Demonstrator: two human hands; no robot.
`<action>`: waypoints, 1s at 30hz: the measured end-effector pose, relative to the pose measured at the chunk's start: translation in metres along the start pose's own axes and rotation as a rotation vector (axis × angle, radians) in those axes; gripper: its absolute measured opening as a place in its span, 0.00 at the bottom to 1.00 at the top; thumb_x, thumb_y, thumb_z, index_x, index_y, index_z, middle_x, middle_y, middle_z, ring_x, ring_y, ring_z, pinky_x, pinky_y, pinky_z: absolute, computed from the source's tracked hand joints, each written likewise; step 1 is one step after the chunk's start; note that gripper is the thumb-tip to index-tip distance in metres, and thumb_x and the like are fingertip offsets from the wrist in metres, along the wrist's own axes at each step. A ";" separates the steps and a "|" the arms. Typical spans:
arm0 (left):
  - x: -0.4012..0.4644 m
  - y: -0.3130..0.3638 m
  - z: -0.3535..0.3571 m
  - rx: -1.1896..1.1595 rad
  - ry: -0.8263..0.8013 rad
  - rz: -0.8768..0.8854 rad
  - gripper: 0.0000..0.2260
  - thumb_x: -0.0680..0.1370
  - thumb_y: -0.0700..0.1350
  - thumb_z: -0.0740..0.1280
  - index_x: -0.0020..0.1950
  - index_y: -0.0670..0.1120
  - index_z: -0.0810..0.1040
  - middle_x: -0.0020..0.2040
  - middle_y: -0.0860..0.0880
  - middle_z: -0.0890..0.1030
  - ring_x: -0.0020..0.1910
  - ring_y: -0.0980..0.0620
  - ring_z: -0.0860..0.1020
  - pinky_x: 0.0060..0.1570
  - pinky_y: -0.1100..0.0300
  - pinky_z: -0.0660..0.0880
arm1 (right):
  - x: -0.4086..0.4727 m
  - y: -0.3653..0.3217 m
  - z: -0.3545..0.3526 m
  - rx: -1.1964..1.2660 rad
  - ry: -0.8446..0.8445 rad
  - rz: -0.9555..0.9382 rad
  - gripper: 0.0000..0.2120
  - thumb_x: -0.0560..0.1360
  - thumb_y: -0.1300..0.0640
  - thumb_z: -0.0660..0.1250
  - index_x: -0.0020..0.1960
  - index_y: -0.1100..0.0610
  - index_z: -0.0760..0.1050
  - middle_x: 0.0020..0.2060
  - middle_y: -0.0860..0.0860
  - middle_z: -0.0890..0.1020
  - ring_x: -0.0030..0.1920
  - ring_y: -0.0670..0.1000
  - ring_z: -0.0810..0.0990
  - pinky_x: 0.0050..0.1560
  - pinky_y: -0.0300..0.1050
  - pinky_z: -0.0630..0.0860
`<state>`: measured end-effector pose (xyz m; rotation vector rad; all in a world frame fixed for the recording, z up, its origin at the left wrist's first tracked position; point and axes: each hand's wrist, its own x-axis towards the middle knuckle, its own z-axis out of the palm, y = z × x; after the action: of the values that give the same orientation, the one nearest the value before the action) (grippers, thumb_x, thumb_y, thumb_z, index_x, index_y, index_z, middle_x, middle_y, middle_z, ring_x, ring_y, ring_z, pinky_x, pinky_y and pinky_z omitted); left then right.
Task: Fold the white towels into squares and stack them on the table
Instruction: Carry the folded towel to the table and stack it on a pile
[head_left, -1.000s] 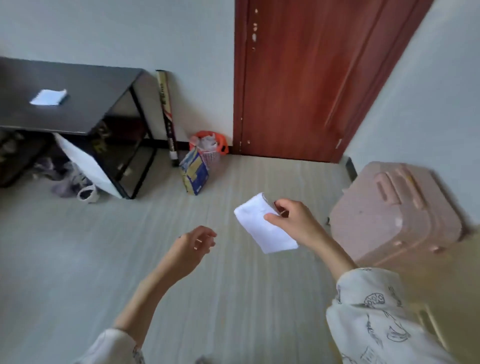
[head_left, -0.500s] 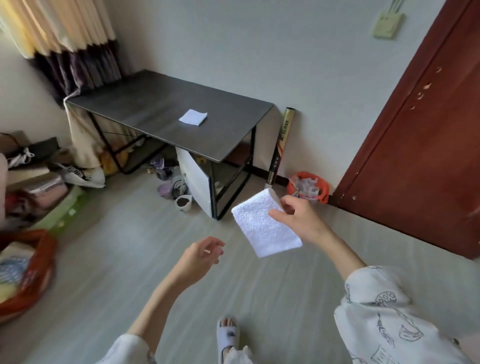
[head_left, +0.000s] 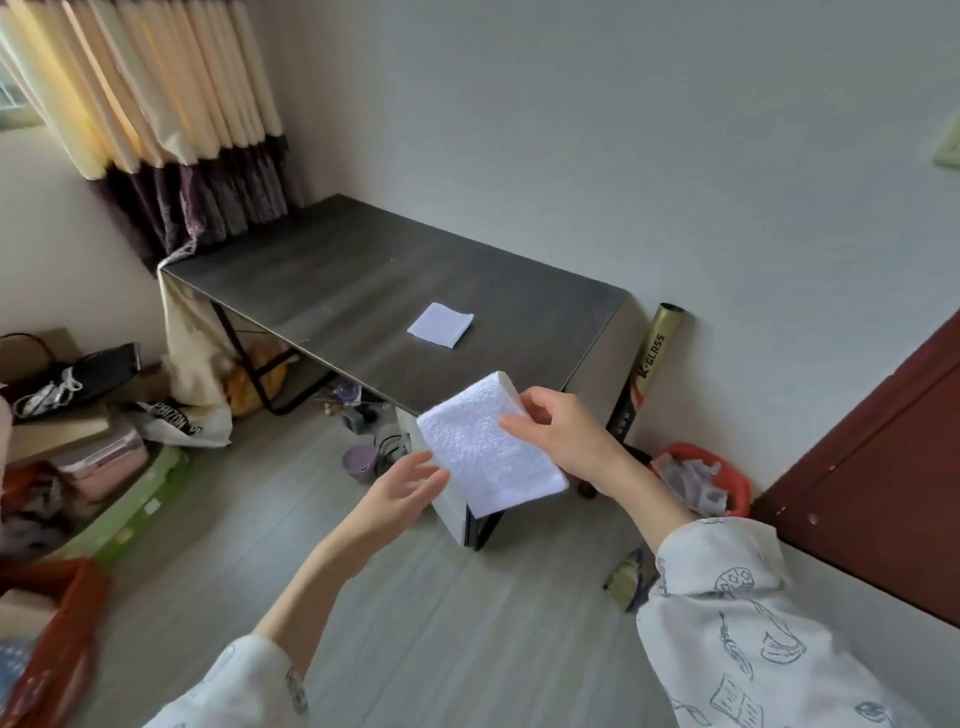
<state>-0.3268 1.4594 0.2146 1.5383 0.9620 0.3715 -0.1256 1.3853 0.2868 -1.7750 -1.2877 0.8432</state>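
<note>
My right hand (head_left: 558, 434) pinches a folded white towel (head_left: 488, 447) in the air just in front of the dark table (head_left: 332, 280). My left hand (head_left: 400, 491) is spread beside the towel's lower edge, fingers relaxed. A second folded towel (head_left: 440, 325) lies flat on the table.

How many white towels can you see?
2. One folded towel lies flat on the dark table. The other towel is in the air, pinched by the right hand, with the left hand at its edge. Others may be out of view.

Right hand (head_left: 563, 434) raised, fingers pinching folded towel (head_left: 488, 444); left hand (head_left: 402, 491) open, fingertips at its edge.
</note>
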 end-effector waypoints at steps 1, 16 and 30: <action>0.020 0.003 -0.006 -0.056 -0.040 0.002 0.28 0.71 0.62 0.66 0.67 0.51 0.68 0.61 0.54 0.76 0.60 0.57 0.75 0.54 0.62 0.73 | 0.020 0.002 0.000 0.024 0.014 0.016 0.15 0.74 0.53 0.67 0.49 0.66 0.74 0.48 0.63 0.79 0.42 0.56 0.77 0.44 0.49 0.72; 0.333 0.029 -0.086 -0.422 -0.294 -0.241 0.12 0.77 0.44 0.64 0.58 0.42 0.70 0.52 0.45 0.80 0.50 0.46 0.80 0.43 0.52 0.79 | 0.280 0.072 0.003 0.351 0.248 0.497 0.11 0.77 0.54 0.64 0.54 0.59 0.75 0.51 0.54 0.80 0.51 0.53 0.80 0.48 0.46 0.75; 0.515 0.006 -0.032 0.231 -0.207 -0.260 0.07 0.78 0.43 0.63 0.56 0.44 0.72 0.44 0.48 0.77 0.43 0.48 0.78 0.41 0.58 0.79 | 0.393 0.203 -0.018 0.455 0.284 0.913 0.05 0.77 0.58 0.60 0.48 0.59 0.73 0.48 0.55 0.81 0.47 0.54 0.80 0.43 0.46 0.80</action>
<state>-0.0365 1.8648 0.0796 1.5969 1.0516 -0.0851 0.0867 1.7208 0.0903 -1.9727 -0.0219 1.1820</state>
